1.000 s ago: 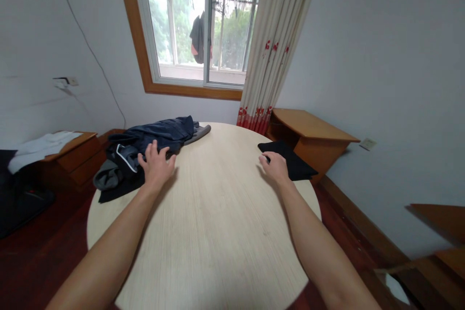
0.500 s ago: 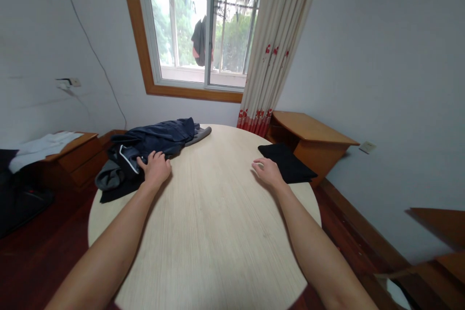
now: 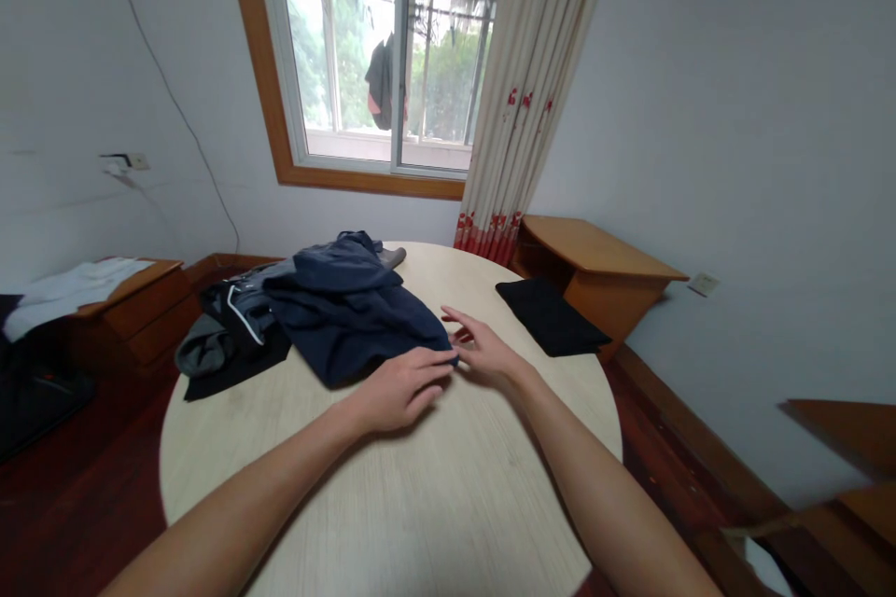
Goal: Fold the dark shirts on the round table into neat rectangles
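Observation:
A navy garment (image 3: 350,308) lies crumpled on the light round table (image 3: 420,485), drawn out from a pile at the left. My left hand (image 3: 404,389) is at its near right edge, fingertips on the corner of the cloth. My right hand (image 3: 483,347) touches the same corner from the right, with its index finger stretched out and the other fingers partly hidden. Whether either hand grips the cloth cannot be made out. A black folded cloth (image 3: 550,315) lies flat at the table's right edge. Grey and black clothes (image 3: 228,345) are heaped at the left.
Behind the table's right side stands a wooden desk (image 3: 602,247). A long curtain (image 3: 518,112) hangs beside the window. At the left, a low wooden cabinet (image 3: 147,312) has white cloth (image 3: 77,289) on top.
My left hand has moved right from the pile, and the navy garment now reaches the table's middle. My right hand has shifted slightly left to meet its corner.

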Available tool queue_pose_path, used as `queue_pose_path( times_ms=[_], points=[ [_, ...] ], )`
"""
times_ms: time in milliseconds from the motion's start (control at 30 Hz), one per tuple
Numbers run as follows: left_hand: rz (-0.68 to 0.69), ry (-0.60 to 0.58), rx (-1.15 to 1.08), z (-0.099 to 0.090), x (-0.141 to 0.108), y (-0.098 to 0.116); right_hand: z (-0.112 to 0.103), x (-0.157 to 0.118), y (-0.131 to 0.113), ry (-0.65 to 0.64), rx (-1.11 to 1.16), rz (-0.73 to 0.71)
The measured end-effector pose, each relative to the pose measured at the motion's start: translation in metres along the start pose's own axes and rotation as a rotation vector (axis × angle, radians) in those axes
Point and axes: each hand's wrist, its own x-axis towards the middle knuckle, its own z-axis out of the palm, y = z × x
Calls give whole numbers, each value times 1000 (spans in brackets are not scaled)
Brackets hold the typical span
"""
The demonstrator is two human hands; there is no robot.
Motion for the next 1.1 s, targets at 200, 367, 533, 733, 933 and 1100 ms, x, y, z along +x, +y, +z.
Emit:
queue_pose_path(
  times_ms=[200,367,533,733,933,1100],
  points=[
    [-169,40,-44,-12,-7,-23,13,2,-4,-209,-35,-6],
    [-443,81,76,-25,-20,-59,12,3,-13,-274,-119,41],
    [-699,115,324,-34,-35,-91,12,4,-21,-362,-106,48],
    [-1026,45,406,-45,-49,-121,16,6,-25,-348,-163,68],
    [-1023,51,341,-38,-44,-125,-8,2,-9,-180,-285,239],
    [-940,378,76,-50,-39,-116,-50,-9,15,316,-420,412]
  ],
)
